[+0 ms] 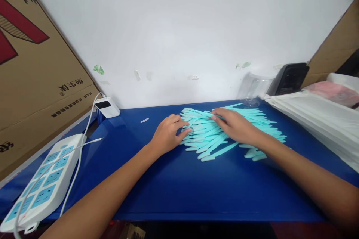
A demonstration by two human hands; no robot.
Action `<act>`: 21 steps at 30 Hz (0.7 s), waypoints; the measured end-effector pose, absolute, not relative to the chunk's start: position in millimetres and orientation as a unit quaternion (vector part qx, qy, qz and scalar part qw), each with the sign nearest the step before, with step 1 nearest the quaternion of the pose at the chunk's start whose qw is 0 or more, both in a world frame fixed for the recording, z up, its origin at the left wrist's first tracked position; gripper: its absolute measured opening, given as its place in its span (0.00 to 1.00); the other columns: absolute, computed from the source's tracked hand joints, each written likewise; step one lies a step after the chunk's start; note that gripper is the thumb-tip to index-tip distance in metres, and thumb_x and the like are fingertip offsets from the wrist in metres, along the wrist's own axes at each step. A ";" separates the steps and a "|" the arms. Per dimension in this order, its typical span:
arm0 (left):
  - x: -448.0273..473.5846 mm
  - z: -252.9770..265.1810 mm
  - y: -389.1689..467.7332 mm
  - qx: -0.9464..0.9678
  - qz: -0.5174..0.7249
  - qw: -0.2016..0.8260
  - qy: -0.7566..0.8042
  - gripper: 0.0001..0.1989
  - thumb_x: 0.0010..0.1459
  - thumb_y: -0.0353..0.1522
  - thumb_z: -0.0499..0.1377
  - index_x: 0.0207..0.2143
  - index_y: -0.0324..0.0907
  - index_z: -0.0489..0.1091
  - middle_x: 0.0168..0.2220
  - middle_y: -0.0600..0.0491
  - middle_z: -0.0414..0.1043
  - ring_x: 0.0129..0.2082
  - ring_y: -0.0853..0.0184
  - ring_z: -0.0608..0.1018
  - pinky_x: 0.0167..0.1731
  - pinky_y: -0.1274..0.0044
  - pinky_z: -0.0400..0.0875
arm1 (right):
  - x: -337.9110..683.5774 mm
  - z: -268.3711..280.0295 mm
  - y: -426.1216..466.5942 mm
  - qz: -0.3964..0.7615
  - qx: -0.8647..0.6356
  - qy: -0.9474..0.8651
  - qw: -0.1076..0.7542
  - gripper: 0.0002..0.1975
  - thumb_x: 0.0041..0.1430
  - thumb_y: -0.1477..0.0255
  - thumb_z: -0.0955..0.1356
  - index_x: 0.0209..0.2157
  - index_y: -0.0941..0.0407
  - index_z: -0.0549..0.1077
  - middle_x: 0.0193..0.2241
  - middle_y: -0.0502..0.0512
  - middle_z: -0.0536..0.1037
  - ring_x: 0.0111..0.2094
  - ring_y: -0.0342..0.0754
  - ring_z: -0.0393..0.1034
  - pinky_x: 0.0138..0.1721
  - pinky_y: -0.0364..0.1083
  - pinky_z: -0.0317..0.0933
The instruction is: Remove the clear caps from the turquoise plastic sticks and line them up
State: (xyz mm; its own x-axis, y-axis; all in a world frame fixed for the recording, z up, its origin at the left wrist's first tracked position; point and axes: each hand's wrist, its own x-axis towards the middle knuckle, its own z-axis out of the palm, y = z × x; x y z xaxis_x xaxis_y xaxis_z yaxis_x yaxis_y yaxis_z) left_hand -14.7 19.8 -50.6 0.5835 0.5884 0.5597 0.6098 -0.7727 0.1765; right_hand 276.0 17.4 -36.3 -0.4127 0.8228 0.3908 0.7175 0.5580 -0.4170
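A wide pile of slim turquoise plastic sticks [215, 140], shaped like eyebrow razors with paler ends, lies on the blue tabletop [179, 190]. At the pile's left edge is my left hand [169, 132], its fingers curved and its thumb apart from them; the fingertips are at the pale stick ends. My right hand [234, 123] reaches over the middle of the pile. Its thumb and index finger pinch a turquoise stick [200, 112] that points left toward my other hand. Part of the pile is hidden under my right hand and forearm.
A small translucent piece [144, 120] lies left of the pile. Behind the pile stands a clear plastic jar [256, 87], near a black object [290, 78]. White packaging [322, 115] lines the right side. At left are a power strip [53, 175], a white cabled device [108, 107] and a cardboard box [42, 63].
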 end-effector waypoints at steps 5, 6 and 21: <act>-20.4 -48.1 24.2 -0.887 -0.290 0.060 -0.355 0.14 0.72 0.38 0.58 0.44 0.41 0.80 0.38 0.47 0.77 0.38 0.61 0.75 0.40 0.68 0.70 | 274.4 -34.4 18.1 0.095 -0.455 -0.845 0.265 0.19 0.76 0.61 0.60 0.36 0.55 0.74 0.36 0.60 0.79 0.38 0.56 0.71 0.41 0.52 0.61; -21.1 -48.1 24.6 -0.885 -0.289 0.064 -0.359 0.14 0.71 0.40 0.59 0.45 0.41 0.80 0.39 0.46 0.77 0.38 0.61 0.75 0.40 0.68 0.70 | 273.7 -33.9 17.7 0.096 -0.454 -0.845 0.266 0.19 0.76 0.61 0.60 0.35 0.55 0.74 0.36 0.60 0.78 0.38 0.56 0.71 0.41 0.51 0.61; -26.7 -36.1 25.3 -0.842 -0.388 -0.030 -0.375 0.12 0.72 0.38 0.58 0.42 0.43 0.81 0.37 0.48 0.78 0.38 0.62 0.77 0.40 0.69 0.72 | 272.7 -28.6 15.4 0.098 -0.437 -0.815 0.368 0.20 0.76 0.59 0.62 0.43 0.54 0.80 0.36 0.59 0.76 0.36 0.54 0.70 0.40 0.53 0.64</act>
